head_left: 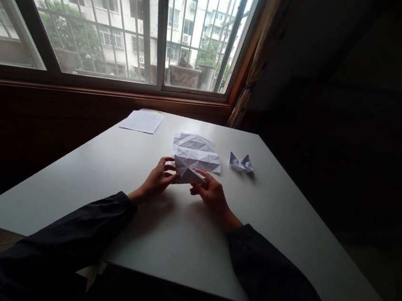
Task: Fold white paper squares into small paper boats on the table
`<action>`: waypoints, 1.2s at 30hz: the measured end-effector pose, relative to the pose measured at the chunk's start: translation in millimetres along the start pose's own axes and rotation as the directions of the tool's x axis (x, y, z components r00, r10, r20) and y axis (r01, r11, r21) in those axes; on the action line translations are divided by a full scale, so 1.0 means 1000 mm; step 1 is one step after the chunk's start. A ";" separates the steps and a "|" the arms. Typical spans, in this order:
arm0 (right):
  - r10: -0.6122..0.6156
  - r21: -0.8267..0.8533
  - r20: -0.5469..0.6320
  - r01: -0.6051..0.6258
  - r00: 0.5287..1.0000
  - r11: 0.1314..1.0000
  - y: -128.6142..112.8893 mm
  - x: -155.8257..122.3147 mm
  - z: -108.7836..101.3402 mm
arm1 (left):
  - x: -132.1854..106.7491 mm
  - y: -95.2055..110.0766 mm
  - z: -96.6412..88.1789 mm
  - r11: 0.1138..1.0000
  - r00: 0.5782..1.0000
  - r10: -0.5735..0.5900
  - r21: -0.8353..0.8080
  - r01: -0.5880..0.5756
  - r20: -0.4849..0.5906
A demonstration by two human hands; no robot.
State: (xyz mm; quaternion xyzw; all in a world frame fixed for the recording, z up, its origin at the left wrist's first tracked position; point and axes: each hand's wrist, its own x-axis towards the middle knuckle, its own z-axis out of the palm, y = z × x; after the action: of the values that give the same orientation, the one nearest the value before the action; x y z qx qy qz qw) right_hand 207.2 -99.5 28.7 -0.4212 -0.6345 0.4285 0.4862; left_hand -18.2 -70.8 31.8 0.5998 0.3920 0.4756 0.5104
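Note:
A partly folded piece of white paper is held just above the white table between both my hands. My left hand pinches its left side with curled fingers. My right hand grips its right corner, fingers closed on the paper. Just behind it lie creased white sheets, flat on the table. A finished folded paper figure with two points stands to the right of those sheets.
A printed sheet lies near the table's far left edge, under the barred window. A curtain hangs at the window's right. The room to the right is dark.

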 end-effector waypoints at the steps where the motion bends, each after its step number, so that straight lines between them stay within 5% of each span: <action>1: -0.047 -0.048 0.006 0.047 0.999 0.998 -0.001 -0.001 0.000 | 0.000 -0.001 -0.001 1.000 1.000 0.009 0.019 -0.009 0.019; 4: -0.172 -0.179 0.017 0.172 0.985 0.969 -0.003 -0.004 -0.001 | 0.002 -0.004 -0.004 0.998 0.990 0.055 0.033 -0.060 0.127; 9: -0.282 -0.362 0.011 0.267 0.959 0.893 -0.002 -0.003 -0.002 | 0.000 -0.008 -0.005 0.991 0.916 0.130 -0.028 -0.129 0.379; 16: -0.249 -0.336 0.008 0.237 0.969 0.912 -0.003 -0.003 -0.001 | -0.004 -0.004 0.000 0.991 0.955 0.105 0.046 -0.122 0.276; 20: -0.196 -0.261 -0.020 0.184 0.980 0.948 -0.005 -0.004 0.000 | -0.004 -0.001 0.000 0.990 0.939 0.127 0.012 -0.138 0.321; 27: -0.177 -0.455 -0.027 0.146 0.984 0.878 -0.009 -0.005 -0.002 | -0.004 -0.002 -0.005 0.998 0.905 0.055 -0.053 -0.036 0.421; 36: -0.034 -0.077 0.100 0.042 0.994 0.996 -0.003 -0.002 -0.002 | -0.008 0.004 0.000 0.999 0.942 0.029 -0.048 -0.014 0.334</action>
State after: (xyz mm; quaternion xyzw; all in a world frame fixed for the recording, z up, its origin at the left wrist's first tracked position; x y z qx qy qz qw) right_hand 209.4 -102.1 31.5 -0.4063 -0.6822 0.4141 0.4451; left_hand -19.9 -79.0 34.7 0.6645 0.2822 0.3812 0.5775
